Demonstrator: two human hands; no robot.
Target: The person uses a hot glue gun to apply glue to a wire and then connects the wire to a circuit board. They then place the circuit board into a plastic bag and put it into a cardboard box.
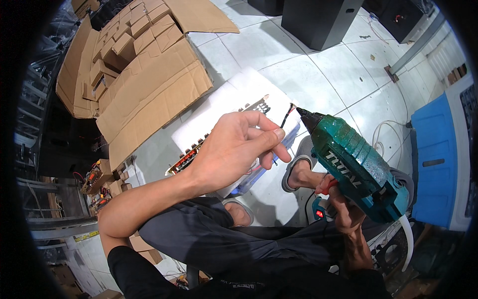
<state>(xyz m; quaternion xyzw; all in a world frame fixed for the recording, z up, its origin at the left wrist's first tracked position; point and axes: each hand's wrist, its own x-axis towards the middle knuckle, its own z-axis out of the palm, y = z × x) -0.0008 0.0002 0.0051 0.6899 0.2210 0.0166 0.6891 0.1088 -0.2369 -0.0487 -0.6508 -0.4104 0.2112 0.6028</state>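
Note:
Between the thumb and fingers of my left hand (pixel 234 147) is a thin black cable (pixel 286 120), its upper end split into short wires, one of them red. My right hand (pixel 347 212) is wrapped round the handle of a teal hot glue gun (pixel 356 157), fingers at its red trigger. The gun's black nozzle points up and left, close to the cable's split end; I cannot tell whether they touch. A white glue stick (pixel 410 244) sticks out of the gun's back. Below my left hand, a circuit board (pixel 187 158) with several components is partly hidden.
White foam (pixel 236 92) lies under the board. At the upper left stands an open carton (pixel 149 99) packed with small brown boxes. Black cabinets (pixel 318 22) stand on the tiled floor ahead. To the right are a blue container (pixel 438 159) and a loose white cable (pixel 378 134).

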